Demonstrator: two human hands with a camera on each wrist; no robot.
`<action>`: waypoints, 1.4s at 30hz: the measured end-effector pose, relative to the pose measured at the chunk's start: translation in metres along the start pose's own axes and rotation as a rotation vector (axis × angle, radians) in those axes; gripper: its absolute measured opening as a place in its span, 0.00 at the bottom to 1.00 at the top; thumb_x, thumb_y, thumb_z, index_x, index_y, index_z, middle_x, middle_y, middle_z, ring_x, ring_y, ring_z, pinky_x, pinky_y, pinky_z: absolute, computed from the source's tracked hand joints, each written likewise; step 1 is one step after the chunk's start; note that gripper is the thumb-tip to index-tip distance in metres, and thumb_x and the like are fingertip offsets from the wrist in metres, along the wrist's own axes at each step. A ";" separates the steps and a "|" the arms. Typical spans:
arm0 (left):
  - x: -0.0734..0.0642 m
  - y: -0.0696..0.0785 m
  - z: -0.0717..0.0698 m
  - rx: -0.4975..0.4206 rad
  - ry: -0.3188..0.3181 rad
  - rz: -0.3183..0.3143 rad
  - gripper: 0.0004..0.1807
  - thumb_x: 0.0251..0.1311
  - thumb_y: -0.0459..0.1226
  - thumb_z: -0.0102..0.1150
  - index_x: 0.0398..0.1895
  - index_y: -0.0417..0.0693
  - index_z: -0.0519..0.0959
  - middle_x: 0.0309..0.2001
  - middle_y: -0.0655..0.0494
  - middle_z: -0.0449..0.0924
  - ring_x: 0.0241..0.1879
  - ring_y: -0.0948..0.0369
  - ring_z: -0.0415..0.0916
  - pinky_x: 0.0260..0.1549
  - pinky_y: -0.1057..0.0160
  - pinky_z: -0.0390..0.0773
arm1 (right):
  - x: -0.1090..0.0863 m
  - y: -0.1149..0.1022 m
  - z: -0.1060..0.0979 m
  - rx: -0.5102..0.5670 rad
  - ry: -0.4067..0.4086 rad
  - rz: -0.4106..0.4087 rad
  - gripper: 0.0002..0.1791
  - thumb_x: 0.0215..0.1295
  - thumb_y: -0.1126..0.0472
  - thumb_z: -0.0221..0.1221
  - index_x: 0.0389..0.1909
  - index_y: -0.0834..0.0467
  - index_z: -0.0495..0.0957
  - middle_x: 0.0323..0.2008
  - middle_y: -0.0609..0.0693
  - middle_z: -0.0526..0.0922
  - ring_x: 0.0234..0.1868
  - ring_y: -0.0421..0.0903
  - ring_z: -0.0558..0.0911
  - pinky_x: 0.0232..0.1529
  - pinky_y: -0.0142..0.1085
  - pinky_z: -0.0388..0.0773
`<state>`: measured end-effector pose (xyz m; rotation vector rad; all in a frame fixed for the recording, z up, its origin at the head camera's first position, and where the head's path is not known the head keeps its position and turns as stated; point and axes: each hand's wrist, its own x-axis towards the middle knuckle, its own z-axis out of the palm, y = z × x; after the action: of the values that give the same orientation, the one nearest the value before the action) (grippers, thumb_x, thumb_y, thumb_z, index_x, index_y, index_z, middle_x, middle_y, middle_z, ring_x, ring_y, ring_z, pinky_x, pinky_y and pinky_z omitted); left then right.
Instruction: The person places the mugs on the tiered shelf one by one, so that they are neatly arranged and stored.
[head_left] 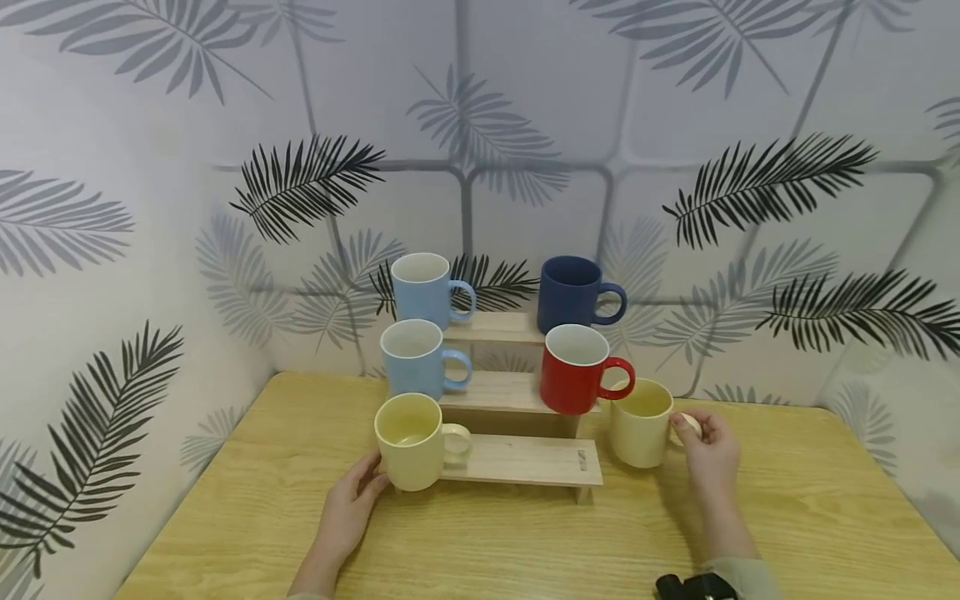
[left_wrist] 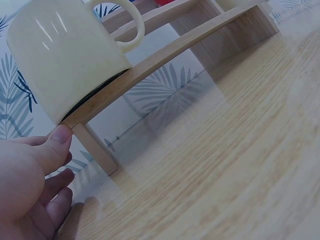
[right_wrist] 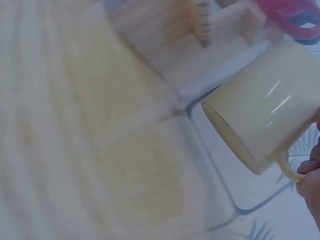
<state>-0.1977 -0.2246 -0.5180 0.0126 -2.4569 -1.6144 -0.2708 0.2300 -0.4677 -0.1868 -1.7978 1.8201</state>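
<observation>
A three-step wooden rack (head_left: pixel 517 458) stands on the table. At the left end of its lowest step my left hand (head_left: pixel 347 504) grips the board's corner, the thumb (left_wrist: pixel 61 137) against the edge just under a pale yellow mug (head_left: pixel 408 446). That mug sits upright on the step, handle to the right. My right hand (head_left: pixel 708 458) pinches the handle of a second pale yellow mug (head_left: pixel 637 433), upright beside the rack's right end. The red mug overlaps its rim in the head view. In the right wrist view this held mug (right_wrist: pixel 270 105) shows its underside edge.
On the middle step stand a light blue mug (head_left: pixel 414 362) at left and a red mug (head_left: pixel 573 375) at right. The top step carries another light blue mug (head_left: pixel 420 292) and a dark blue mug (head_left: pixel 567 296). A leaf-patterned wall (head_left: pixel 525 125) rises behind the table (head_left: pixel 487 550).
</observation>
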 end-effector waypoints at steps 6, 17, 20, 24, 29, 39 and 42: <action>-0.002 0.001 -0.001 0.017 0.010 0.010 0.26 0.66 0.40 0.55 0.65 0.41 0.69 0.63 0.43 0.69 0.62 0.47 0.68 0.59 0.50 0.69 | 0.005 -0.024 -0.010 0.177 0.042 -0.073 0.07 0.59 0.75 0.62 0.26 0.61 0.80 0.23 0.42 0.81 0.28 0.35 0.76 0.28 0.19 0.72; -0.003 0.003 -0.001 0.005 0.010 0.001 0.25 0.67 0.38 0.55 0.65 0.41 0.69 0.62 0.43 0.70 0.60 0.48 0.69 0.59 0.51 0.70 | 0.002 -0.069 -0.019 0.573 0.050 -0.208 0.05 0.56 0.81 0.59 0.25 0.71 0.78 0.22 0.53 0.80 0.26 0.41 0.77 0.26 0.23 0.76; -0.003 0.003 -0.001 0.006 0.008 -0.002 0.25 0.67 0.39 0.55 0.65 0.41 0.69 0.62 0.43 0.70 0.60 0.48 0.69 0.59 0.51 0.70 | -0.002 -0.079 -0.016 0.728 -0.037 -0.243 0.04 0.56 0.83 0.57 0.26 0.75 0.77 0.22 0.57 0.80 0.25 0.43 0.77 0.23 0.24 0.76; -0.003 0.003 -0.001 0.008 0.009 -0.003 0.25 0.66 0.38 0.55 0.65 0.41 0.69 0.62 0.43 0.70 0.60 0.48 0.70 0.58 0.51 0.70 | -0.008 -0.090 -0.012 0.849 -0.204 -0.298 0.01 0.57 0.84 0.55 0.29 0.79 0.75 0.25 0.60 0.80 0.26 0.45 0.79 0.24 0.27 0.79; -0.002 0.006 -0.001 0.013 0.007 -0.002 0.24 0.67 0.36 0.55 0.65 0.40 0.69 0.62 0.42 0.70 0.60 0.48 0.69 0.59 0.51 0.69 | -0.017 -0.096 -0.003 0.910 -0.447 -0.349 0.04 0.61 0.84 0.50 0.33 0.81 0.72 0.28 0.62 0.81 0.29 0.48 0.83 0.29 0.34 0.83; -0.002 0.006 -0.001 0.012 0.004 0.005 0.24 0.66 0.35 0.55 0.64 0.40 0.69 0.64 0.42 0.69 0.62 0.47 0.67 0.60 0.51 0.68 | -0.033 -0.071 0.029 0.784 -0.686 -0.297 0.05 0.63 0.79 0.53 0.37 0.72 0.76 0.34 0.56 0.81 0.33 0.44 0.81 0.36 0.29 0.81; -0.002 0.006 -0.001 0.012 0.007 0.017 0.23 0.66 0.35 0.55 0.64 0.40 0.70 0.63 0.42 0.69 0.61 0.47 0.68 0.60 0.50 0.68 | -0.037 -0.061 0.037 0.734 -0.690 -0.266 0.06 0.63 0.78 0.55 0.37 0.69 0.77 0.34 0.54 0.82 0.33 0.42 0.81 0.36 0.28 0.81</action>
<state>-0.1950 -0.2225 -0.5127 -0.0011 -2.4543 -1.5899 -0.2399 0.1761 -0.4170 1.0098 -1.2937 2.3534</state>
